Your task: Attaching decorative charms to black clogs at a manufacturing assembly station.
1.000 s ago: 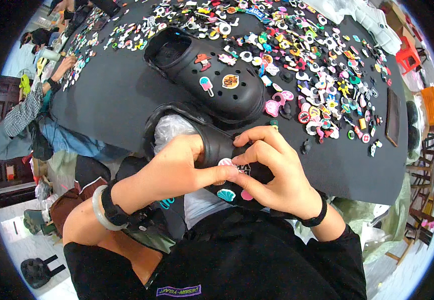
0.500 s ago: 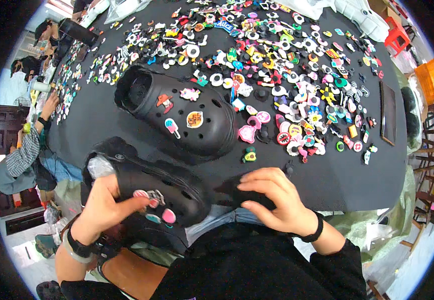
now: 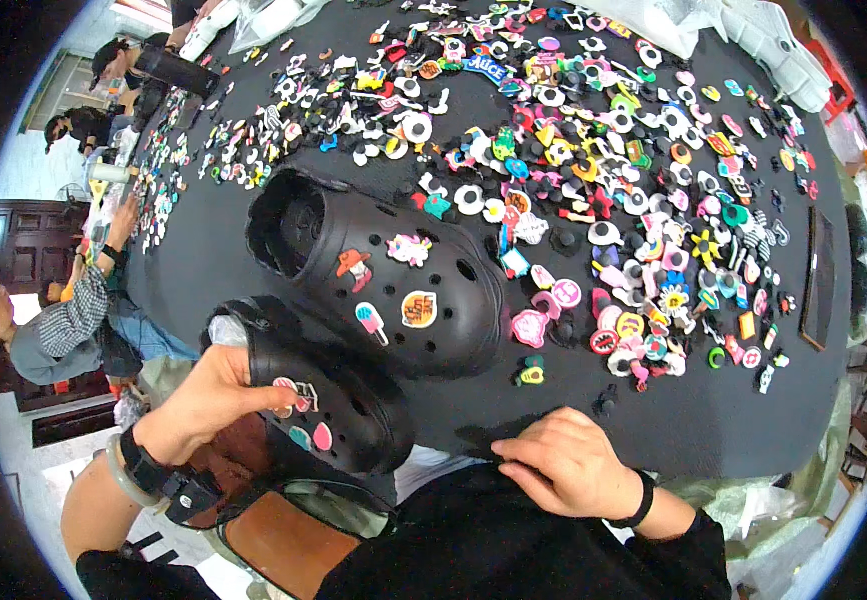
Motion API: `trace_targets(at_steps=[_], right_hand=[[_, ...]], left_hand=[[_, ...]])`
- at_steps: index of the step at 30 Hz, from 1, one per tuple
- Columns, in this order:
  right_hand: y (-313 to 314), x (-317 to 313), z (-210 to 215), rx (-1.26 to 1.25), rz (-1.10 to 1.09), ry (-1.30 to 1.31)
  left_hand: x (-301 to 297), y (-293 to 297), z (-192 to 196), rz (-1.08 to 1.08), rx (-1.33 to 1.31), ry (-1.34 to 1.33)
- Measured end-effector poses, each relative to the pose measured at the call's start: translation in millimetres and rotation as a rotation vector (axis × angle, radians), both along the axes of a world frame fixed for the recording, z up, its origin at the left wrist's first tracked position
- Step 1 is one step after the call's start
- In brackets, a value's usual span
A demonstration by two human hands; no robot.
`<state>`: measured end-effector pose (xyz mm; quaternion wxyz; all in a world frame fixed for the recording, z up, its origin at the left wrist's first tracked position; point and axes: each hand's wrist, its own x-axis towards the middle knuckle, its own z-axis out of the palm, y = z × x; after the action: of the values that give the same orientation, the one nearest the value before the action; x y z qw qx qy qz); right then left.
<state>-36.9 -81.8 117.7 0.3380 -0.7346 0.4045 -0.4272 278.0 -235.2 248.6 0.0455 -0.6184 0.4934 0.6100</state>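
Observation:
My left hand (image 3: 209, 400) grips the nearer black clog (image 3: 349, 390), its thumb pressed over charms on the upper. Pink and teal charms (image 3: 312, 438) sit lower on that clog. My right hand (image 3: 564, 462) hovers at the table's near edge, right of the clog; its fingers are bent, with a small gap at the thumb, and nothing shows in it. Beyond lies a second black clog (image 3: 454, 300) bearing a hatted figure (image 3: 356, 268), a unicorn (image 3: 409, 250), an ice pop (image 3: 372, 324) and a round orange charm (image 3: 419, 310).
Loose colourful shoe charms (image 3: 574, 150) cover much of the black table (image 3: 714, 425). A green avocado-like charm (image 3: 531, 371) lies near my right hand. A dark flat bar (image 3: 816, 280) rests at the right. Another person (image 3: 64, 315) reaches over the table's left side.
My right hand's fingers have drawn closer together, and the hand sits lower in view. My left hand still holds the clog, now tilted a little differently. The whole view has shifted.

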Motion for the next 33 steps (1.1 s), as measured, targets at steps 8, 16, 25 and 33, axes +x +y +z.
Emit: trace_targets(at_steps=[8, 16, 25, 33], right_hand=[[-4, 0, 0, -0.01, 0.042, 0.009], [-4, -3, -5, 0.002, 0.018, -0.032], [-5, -1, 0, 0.021, -0.023, -0.033], [1, 9, 7, 0.027, -0.16, -0.008]], left_hand=[[-29, -19, 0, 0.013, -0.047, -0.093], [-55, -50, -5, -0.115, -0.022, -0.22], [-54, -52, -7, -0.161, -0.075, -0.185], [-31, -51, -24, -0.21, -0.156, -0.065]])
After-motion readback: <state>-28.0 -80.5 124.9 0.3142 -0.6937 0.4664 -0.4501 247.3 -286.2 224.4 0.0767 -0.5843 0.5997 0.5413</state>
